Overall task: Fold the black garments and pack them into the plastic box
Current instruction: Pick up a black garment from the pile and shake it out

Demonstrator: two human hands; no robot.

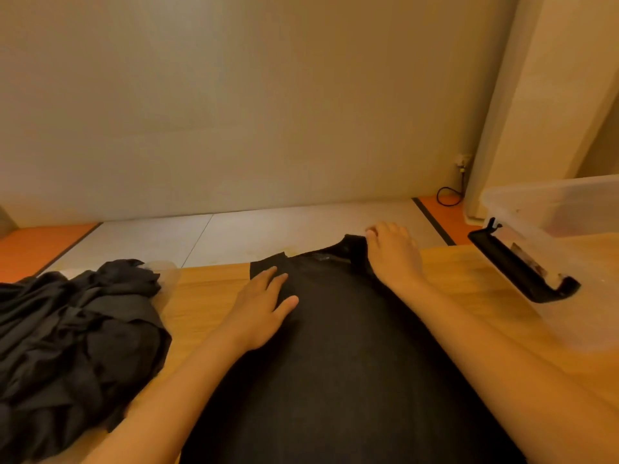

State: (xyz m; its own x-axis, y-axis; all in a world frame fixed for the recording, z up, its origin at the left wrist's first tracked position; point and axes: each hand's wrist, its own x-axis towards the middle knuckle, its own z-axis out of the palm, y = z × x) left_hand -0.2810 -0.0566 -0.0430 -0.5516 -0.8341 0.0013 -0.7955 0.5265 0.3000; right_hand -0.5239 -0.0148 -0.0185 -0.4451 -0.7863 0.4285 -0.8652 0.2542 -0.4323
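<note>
The black garment (335,346) is pressed flat by the L hand (264,306), fingers straight. Its far corner is pinched by the R hand (395,252). It is spread on the table (469,279), not yet folded. 1 pile (67,346) is left beside it. No clothes are seen in the plastic box (569,209).

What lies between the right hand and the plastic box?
Head view: only bare wooden table between the right hand and the plastic box, whose black handle faces the hand.

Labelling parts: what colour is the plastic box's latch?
Black latch on a clear plastic box; head view shows it.
</note>
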